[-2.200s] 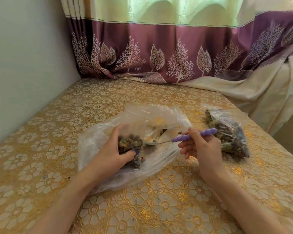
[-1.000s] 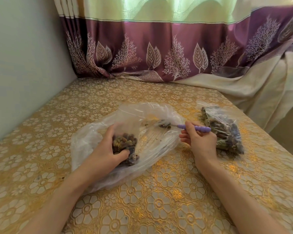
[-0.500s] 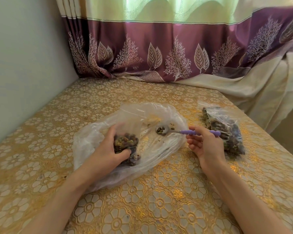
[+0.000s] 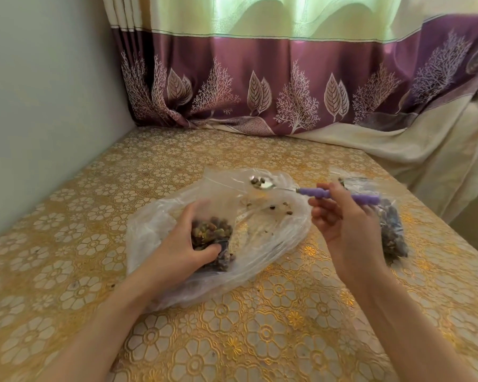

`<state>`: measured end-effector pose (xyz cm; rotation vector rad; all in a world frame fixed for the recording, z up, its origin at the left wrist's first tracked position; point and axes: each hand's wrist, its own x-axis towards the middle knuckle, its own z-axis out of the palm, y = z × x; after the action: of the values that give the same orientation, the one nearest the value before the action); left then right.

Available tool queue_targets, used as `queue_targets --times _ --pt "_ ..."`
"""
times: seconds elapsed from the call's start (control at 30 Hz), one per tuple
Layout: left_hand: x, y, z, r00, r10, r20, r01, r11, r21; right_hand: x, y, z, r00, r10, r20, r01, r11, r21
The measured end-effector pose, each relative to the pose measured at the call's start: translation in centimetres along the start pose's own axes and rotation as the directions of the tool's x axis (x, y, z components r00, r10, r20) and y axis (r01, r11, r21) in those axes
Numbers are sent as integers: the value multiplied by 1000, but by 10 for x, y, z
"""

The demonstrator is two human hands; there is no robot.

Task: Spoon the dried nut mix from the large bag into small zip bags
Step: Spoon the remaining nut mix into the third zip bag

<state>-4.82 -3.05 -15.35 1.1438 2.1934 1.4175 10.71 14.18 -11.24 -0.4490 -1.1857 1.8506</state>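
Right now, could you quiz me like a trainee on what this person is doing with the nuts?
1. True or false: the spoon held by the right hand is empty.
2. What does the left hand grip? A) the curtain B) a small zip bag of nut mix C) a cup
3. Where does the filled bag lie?

Key:
1. False; a few pieces sit in its bowl.
2. B
3. On the table, beyond the right hand, apart from the large bag.

Desk count: three bags, one spoon.
One large bag [image 4: 273, 230]; two small zip bags [image 4: 213, 238] [image 4: 392, 232]; one purple-handled spoon [image 4: 309, 190].
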Motion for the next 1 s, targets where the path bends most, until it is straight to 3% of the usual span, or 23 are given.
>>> queue_targets --times 0.13,0.3,0.47,0.73,0.87,1.0 --pt "0 -1 -1 1000 3 7 -3 1000 -4 -5 -9 14 987 -99 126 100 995 -6" --pt "0 -3 -1 1000 12 12 -12 1000 -4 -11 -6 20 949 -89 303 120 989 -84" --pt "1 -6 1 1000 23 12 -22 1000 -20 -11 -2 17 918 -75 388 133 983 -125" --pt "-4 2 2 994 95 -61 -98 994 -56 1 1 7 980 -18 200 -2 995 100" --pt "-5 13 -4 971 135 -197 -172 966 -190 6 1 4 988 -14 155 6 999 51" --pt "-4 19 -18 931 97 -353 -235 897 -374 12 6 10 987 -20 160 43 989 -140"
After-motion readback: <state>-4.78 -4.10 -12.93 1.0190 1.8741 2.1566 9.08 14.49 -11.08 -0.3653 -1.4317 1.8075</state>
